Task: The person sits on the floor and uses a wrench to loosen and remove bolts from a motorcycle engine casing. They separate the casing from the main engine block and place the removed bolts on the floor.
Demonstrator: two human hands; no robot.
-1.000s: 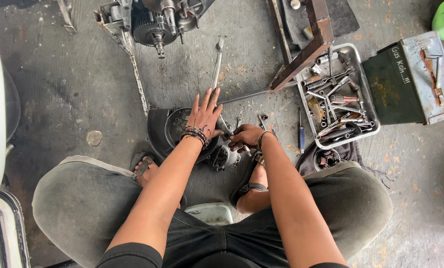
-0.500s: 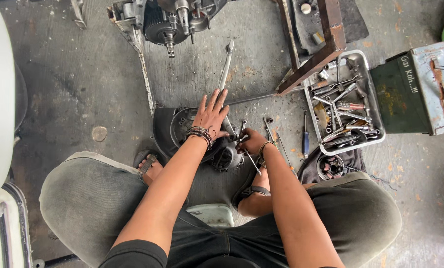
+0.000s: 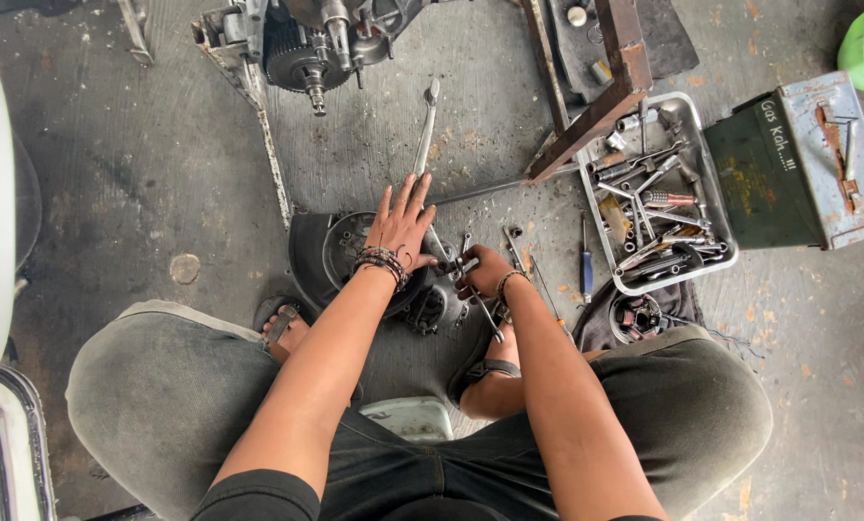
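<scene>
Stained concrete floor. Left hand (image 3: 405, 224) flat, fingers spread, pressing dark engine cover (image 3: 340, 259) between feet. Right hand (image 3: 487, 273) clenched round T-handle wrench (image 3: 470, 289). Cover likely heavy, rigid, greasy; grip at rim. Beyond: tool tray (image 3: 710, 207), engine (image 3: 318, 39).

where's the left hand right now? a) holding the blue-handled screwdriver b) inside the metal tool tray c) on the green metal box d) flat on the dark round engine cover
d: the left hand lies flat, fingers spread, on the dark round engine cover, while the metal tool tray, blue-handled screwdriver and green metal box lie untouched off to the right.
</scene>
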